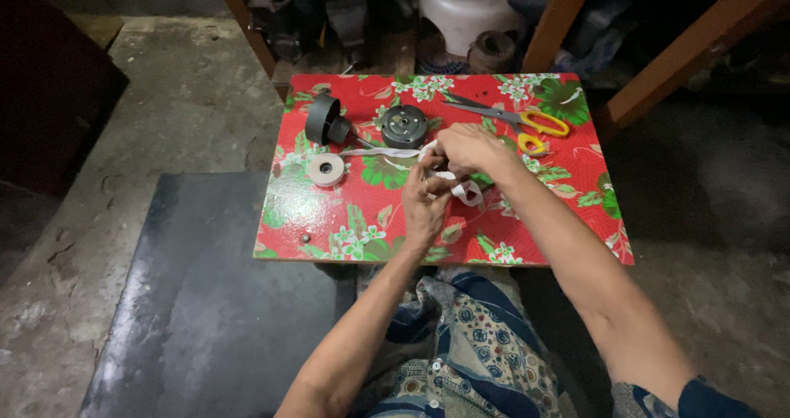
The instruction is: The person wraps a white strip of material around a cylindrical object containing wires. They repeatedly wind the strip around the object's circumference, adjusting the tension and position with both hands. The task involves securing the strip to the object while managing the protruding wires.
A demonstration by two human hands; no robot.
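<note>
Patterned cloth covers your lap at the bottom of the view, and your two forearms reach out over it to the small table with its red flowered top. Your left hand is curled around a strip of white tape, fingers closed on it just above the table's near half. Your right hand sits just beyond, touching the left, its fingers pinched on the same tape. From your hands the strip runs left towards a white tape roll lying flat. Behind it sit a black ring-shaped part and a round dark motor part. Yellow-handled scissors lie near the far right corner.
</note>
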